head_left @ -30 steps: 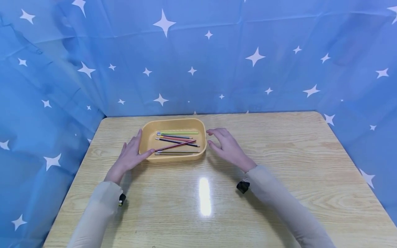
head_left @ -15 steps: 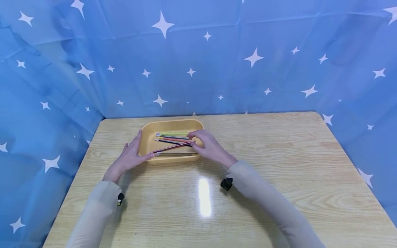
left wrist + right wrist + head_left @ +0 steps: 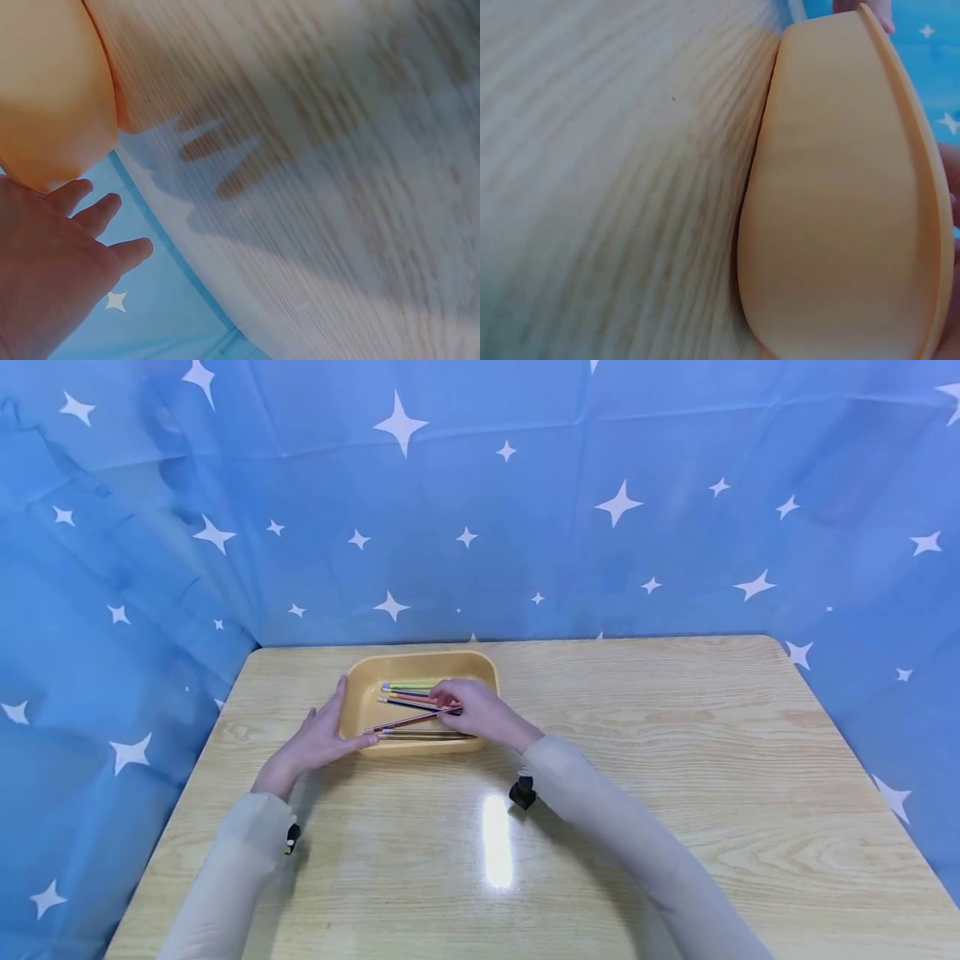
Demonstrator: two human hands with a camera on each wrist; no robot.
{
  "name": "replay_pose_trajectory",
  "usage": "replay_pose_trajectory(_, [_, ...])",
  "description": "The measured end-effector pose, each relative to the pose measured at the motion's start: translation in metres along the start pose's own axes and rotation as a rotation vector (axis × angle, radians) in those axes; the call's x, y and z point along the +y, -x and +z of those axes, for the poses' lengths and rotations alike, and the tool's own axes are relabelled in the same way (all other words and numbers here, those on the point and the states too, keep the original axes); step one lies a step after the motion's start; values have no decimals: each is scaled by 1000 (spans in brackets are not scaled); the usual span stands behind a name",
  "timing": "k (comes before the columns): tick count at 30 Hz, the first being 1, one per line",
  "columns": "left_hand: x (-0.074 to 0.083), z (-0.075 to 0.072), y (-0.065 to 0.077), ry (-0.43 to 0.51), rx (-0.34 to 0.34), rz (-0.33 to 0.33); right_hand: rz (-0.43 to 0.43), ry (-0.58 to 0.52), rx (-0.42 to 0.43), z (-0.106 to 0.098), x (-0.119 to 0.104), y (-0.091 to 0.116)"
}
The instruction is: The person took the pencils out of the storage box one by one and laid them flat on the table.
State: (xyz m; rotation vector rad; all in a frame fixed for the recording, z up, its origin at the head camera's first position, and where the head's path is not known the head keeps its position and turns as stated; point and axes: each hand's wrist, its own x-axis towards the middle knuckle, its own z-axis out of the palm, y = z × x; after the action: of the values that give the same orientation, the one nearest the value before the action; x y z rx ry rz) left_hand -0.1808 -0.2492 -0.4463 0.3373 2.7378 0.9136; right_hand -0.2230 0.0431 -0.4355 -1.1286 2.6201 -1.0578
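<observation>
A shallow yellow-orange tray (image 3: 420, 662) sits near the back of the table. Several pencils lie in it, among them a lime-green pencil (image 3: 408, 685) and gold ones along the front. My left hand (image 3: 318, 739) rests at the tray's left end, thumb along the front corner and fingers spread, fairly straight, beside the wall. In the left wrist view those fingers (image 3: 97, 214) stick out past the tray. My right hand (image 3: 480, 708) reaches over the tray's right part and pinches a dark red striped pencil (image 3: 405, 721) near its right end. That pencil slants across the others.
The wood-grain table (image 3: 675, 735) extends to the right and in front of the tray. A blue star-patterned cloth (image 3: 540, 552) hangs behind and at both sides. Small dark devices sit under both wrists. The right wrist view mostly shows the tray's outer wall (image 3: 840, 187).
My right hand has come from beside the tray leftward over it and taken hold of the striped pencil, which has shifted slightly left. The left hand stays at the tray's left end.
</observation>
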Motion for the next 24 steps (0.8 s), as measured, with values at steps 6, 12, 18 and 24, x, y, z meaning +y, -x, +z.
replay_pose_trajectory(6, [0, 1, 2, 127, -24, -9, 60, -14, -99, 2, 3, -14])
replay_pose_trajectory(12, [1, 2, 0, 136, -30, -25, 89, -49, -176, 4, 10, -24])
replay_pose_trajectory(18, [1, 2, 0, 133, -29, -19, 113, -46, -222, 6, 13, -29])
replay_pose_trajectory(24, [1, 0, 2, 144, -35, -9, 156, 36, -239, 11, 13, -32])
